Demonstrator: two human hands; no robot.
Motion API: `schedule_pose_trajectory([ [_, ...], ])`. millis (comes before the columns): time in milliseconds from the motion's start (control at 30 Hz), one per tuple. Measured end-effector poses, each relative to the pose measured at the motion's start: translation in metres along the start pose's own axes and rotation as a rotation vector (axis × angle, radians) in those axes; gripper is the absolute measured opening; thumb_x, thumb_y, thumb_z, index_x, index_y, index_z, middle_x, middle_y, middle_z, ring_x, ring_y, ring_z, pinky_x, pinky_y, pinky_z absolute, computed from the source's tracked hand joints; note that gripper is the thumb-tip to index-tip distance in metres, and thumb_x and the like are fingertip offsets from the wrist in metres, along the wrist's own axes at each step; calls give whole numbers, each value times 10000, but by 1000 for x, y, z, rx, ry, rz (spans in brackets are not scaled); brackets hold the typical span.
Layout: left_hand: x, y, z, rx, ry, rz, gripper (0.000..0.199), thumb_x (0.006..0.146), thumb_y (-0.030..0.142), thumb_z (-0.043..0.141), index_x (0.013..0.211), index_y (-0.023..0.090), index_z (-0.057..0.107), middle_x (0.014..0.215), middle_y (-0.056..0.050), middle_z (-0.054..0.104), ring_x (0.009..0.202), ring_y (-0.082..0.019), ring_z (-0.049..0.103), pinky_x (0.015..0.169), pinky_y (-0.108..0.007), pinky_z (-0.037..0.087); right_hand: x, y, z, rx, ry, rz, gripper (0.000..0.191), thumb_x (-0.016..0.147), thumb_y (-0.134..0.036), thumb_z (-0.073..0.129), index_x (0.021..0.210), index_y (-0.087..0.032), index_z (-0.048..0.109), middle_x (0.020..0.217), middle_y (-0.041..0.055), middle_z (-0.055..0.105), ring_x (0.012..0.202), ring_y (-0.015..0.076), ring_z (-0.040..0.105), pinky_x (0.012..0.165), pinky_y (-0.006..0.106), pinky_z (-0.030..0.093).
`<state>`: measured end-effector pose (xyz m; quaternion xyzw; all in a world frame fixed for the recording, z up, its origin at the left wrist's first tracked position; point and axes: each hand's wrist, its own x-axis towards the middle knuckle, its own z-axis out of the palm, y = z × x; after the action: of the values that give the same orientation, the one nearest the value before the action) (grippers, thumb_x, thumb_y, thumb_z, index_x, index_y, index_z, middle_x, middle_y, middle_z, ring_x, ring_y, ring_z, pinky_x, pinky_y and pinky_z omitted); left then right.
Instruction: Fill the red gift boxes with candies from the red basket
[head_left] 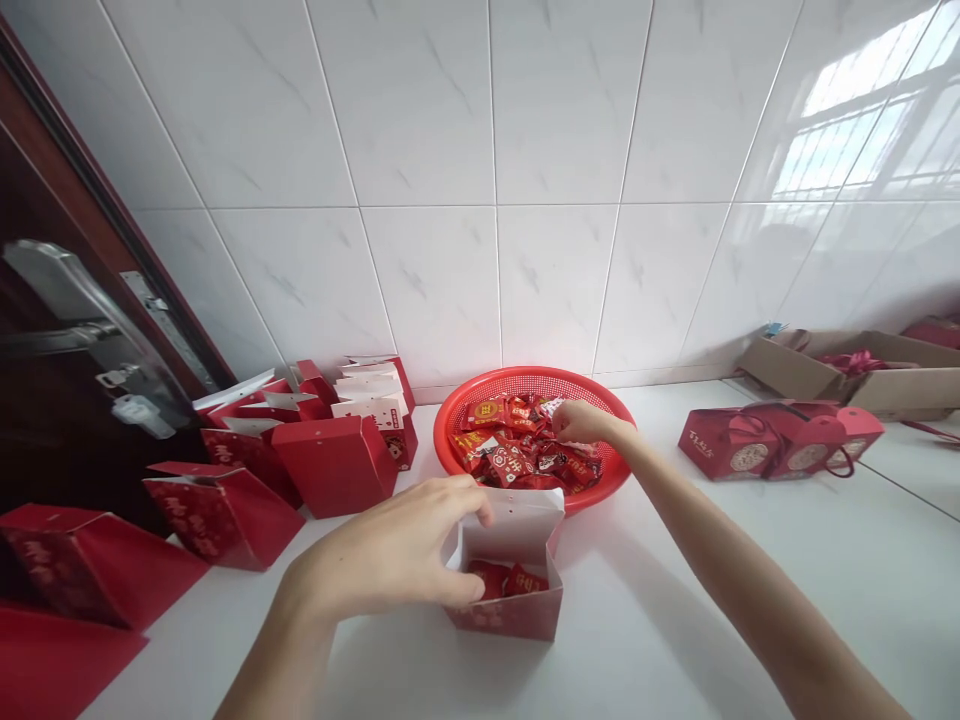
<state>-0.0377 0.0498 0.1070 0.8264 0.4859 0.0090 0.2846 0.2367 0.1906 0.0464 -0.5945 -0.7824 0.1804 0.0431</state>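
Observation:
My left hand point(405, 545) curves around the left side of an upright, open-topped red gift box point(504, 617), its thumb at the front rim and its fingers by the raised white back flap. Inside the box lie a few red wrapped sweets point(525, 581). Behind it, a round red plastic basket point(536, 377) holds many red and gold wrapped packets point(514, 463). My right hand point(581, 422) reaches into the basket's right side with fingers closed, at a white-and-pink patterned packet point(551, 407); the fingertips are partly hidden.
Several red gift boxes point(334, 465) stand at the left beside a dark door point(75, 400) with keys in its lock. At the right are red handled boxes point(780, 440) and an open cardboard box point(795, 365) with red ribbon. A tiled wall point(427, 270) backs the white tabletop point(652, 590).

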Motion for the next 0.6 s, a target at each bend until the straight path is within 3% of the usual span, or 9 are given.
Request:
schedule_pose_trajectory([
  [233, 1, -2, 2, 33, -5, 19, 380, 702, 349, 688, 1078, 308, 648, 1212, 1, 636, 1161, -258, 585, 905, -297, 469, 14, -29, 2, -122, -221, -73, 223, 691, -98, 686, 878, -211, 731, 880, 39, 699, 823, 221, 631, 623, 268, 402],
  [467, 1, -3, 2, 38, -6, 29, 399, 707, 360, 693, 1099, 308, 640, 1236, -1, 628, 1164, -260, 583, 904, -302, 469, 9, -17, 7, -51, -278, -131, 214, 785, -263, 679, 998, -242, 684, 933, 7, 685, 824, 192, 606, 604, 255, 398],
  [600, -2, 0, 3, 44, -1, 33, 387, 708, 350, 682, 1090, 310, 639, 1202, 11, 634, 1153, -244, 586, 859, -279, 470, 17, -15, 10, 2, -327, -166, 196, 736, -198, 692, 932, -216, 704, 934, 6, 695, 806, 172, 612, 599, 234, 416],
])
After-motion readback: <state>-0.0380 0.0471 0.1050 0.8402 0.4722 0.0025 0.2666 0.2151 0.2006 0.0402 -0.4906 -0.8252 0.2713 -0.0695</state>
